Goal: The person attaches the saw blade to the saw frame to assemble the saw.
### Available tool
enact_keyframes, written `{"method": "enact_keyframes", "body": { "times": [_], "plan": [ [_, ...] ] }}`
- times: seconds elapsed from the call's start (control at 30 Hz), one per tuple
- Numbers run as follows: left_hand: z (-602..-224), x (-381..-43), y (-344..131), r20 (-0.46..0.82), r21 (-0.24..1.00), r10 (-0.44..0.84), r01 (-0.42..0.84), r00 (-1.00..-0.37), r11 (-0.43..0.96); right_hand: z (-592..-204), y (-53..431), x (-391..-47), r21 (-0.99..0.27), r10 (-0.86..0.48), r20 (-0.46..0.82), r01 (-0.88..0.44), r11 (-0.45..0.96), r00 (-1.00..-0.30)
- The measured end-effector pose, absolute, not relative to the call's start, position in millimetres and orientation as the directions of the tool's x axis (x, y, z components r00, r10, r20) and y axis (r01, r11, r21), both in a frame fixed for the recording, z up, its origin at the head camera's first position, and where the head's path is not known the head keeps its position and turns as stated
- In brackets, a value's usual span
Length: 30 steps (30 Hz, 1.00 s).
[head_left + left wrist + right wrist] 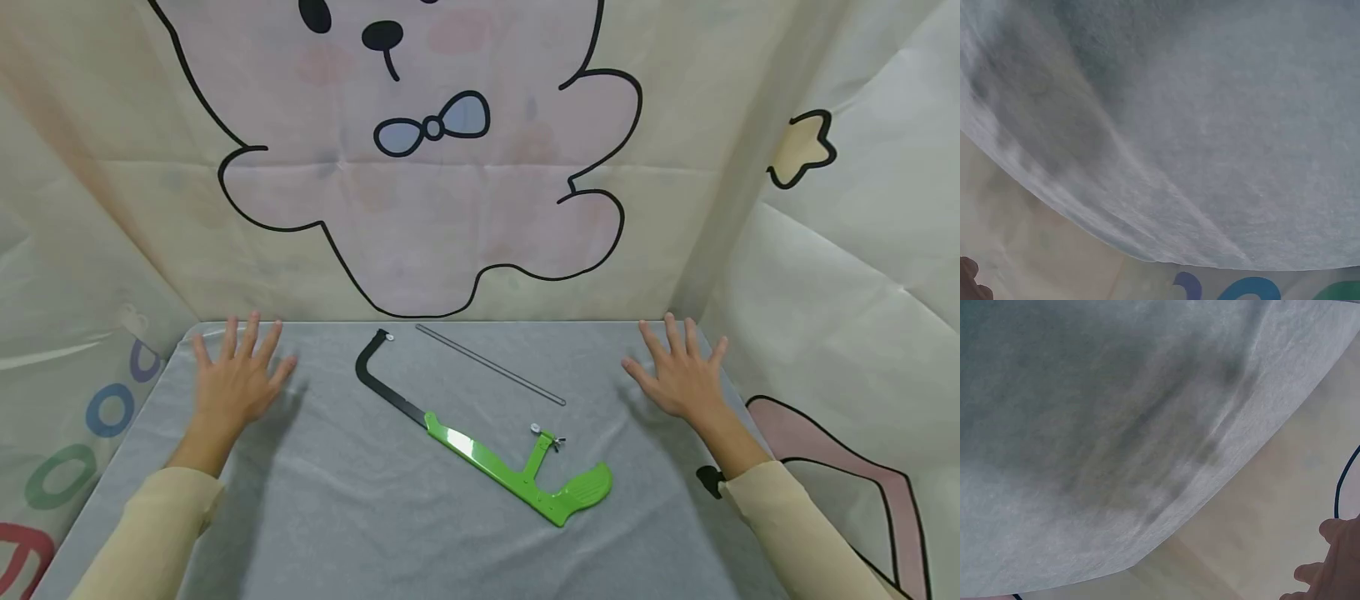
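Note:
A hacksaw frame [487, 462] with a green handle and a dark curved front arm lies diagonally on the grey cloth. Behind it, apart from the frame, lies a thin narrow strip [491, 365], seen only as a long outline, perhaps a saw blade. A wing nut [558, 443] sits on the frame's green post. My left hand [236, 387] is spread with straight fingers over the table's left side, holding nothing. On the right side my right hand [682, 375] is likewise spread and empty. In the right wrist view some fingers [1329, 562] show at the lower right corner.
Grey cloth covers the table [337, 517]. A pale curtain [675, 208] with a cartoon figure rises along the back edge. More printed curtain [847, 333] hangs on the right, and another panel [67, 333] with coloured rings stands on the left.

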State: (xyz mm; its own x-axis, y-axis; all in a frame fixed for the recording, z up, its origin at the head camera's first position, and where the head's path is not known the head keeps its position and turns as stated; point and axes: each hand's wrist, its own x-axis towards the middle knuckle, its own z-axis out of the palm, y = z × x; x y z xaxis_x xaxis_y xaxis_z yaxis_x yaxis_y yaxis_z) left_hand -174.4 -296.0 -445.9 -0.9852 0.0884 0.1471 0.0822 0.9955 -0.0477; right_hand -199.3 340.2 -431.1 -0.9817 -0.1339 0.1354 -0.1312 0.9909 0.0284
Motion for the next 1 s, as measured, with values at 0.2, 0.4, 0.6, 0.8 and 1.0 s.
{"method": "enact_keyframes", "body": {
  "times": [0.2, 0.4, 0.6, 0.8, 1.0],
  "plan": [
    [-445, -176, -278, 0.158, -0.031, 0.111, 0.107, -0.981, 0.994, -431, 333, -198, 0.045, -0.165, 0.119, -0.160, 0.986, -0.979],
    [-444, -177, -255, 0.203, -0.026, 0.140, 0.138, -0.969, 0.990, -430, 321, -197, 0.051, -0.185, 0.101, -0.180, 0.982, -0.978],
    [-441, -175, -229, 0.211, -0.005, 0.184, 0.187, -0.960, 0.982, -427, 308, -195, 0.046, -0.213, 0.102, -0.209, 0.977, -0.972],
    [-442, -172, -204, 0.197, -0.011, 0.237, 0.240, -0.951, 0.971, -424, 294, -195, 0.005, -0.243, 0.132, -0.244, 0.970, -0.961],
    [-442, -165, -178, 0.173, 0.046, 0.316, 0.328, -0.933, 0.944, -422, 282, -196, -0.084, -0.296, 0.206, -0.319, 0.944, -0.933]
  ]
}}
